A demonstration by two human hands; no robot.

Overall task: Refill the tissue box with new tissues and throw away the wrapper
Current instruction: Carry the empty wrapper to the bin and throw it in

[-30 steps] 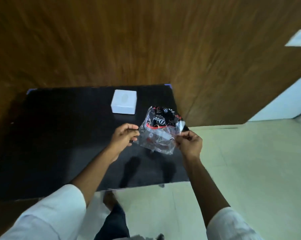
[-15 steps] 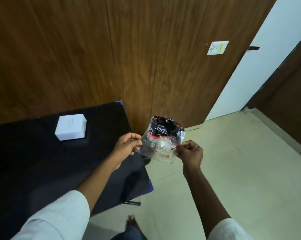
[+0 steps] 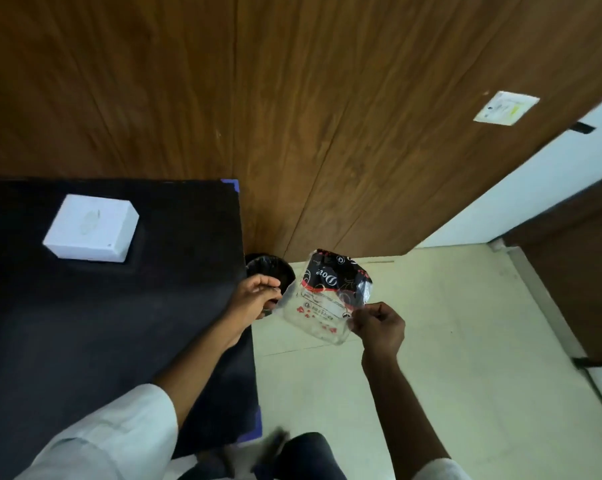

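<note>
An empty plastic wrapper (image 3: 327,299), clear with a black and red printed top, hangs in the air between my hands. My left hand (image 3: 256,294) pinches its left edge and my right hand (image 3: 379,323) pinches its right edge. The white tissue box (image 3: 91,228) sits closed on the black table (image 3: 84,323), far left of the wrapper. A black bin (image 3: 271,268) with a dark liner stands on the floor beside the table's right edge, just behind my left hand and partly hidden by it.
A wooden panelled wall (image 3: 292,98) rises behind the table and bin. Pale floor tiles (image 3: 448,358) spread to the right. A white wall strip and a dark door frame (image 3: 569,271) stand at the far right. My legs show at the bottom.
My view has swung right and back, so the table and box sit further left. The bin has come into view. Both hands still hold the wrapper, now over the floor beside the table.
</note>
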